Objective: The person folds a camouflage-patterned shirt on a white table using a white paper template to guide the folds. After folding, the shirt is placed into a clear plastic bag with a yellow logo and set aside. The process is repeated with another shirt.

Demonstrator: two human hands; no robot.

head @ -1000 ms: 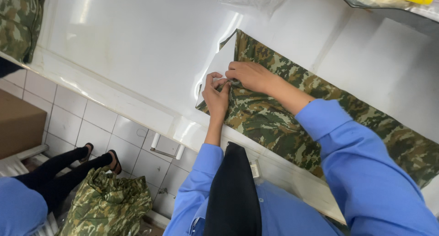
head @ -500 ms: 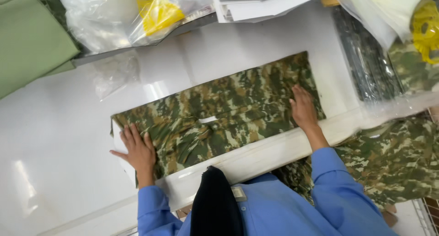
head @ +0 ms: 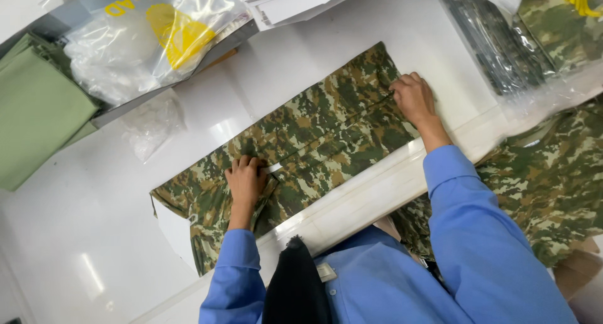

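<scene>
On the white table [head: 94, 236], a camouflage garment [head: 326, 135] is lying spread out flat, running slantwise from the lower left toward the upper right, with its near edge close to the table's raised front lip. Both sleeves are blue. The left hand [head: 246, 181] is pressing down on the cloth near its left end, fingers curled together over a fold line beside a small white tag [head: 274, 167]; it is gripping nothing that shows, only bearing on the fabric. The right hand [head: 412, 98] is resting near the far right end, fingers bent and pinching or pressing the cloth edge; which of the two I cannot tell.

Judging by how the cloth is lying, one lengthwise fold seems to be in place already and the hands are flattening it; the piece is not yet a compact bundle. Beyond it are sitting a clear plastic bag with yellow print [head: 151, 35], green cloth [head: 34, 110] and more bagged camouflage pieces [head: 553, 29].
</scene>
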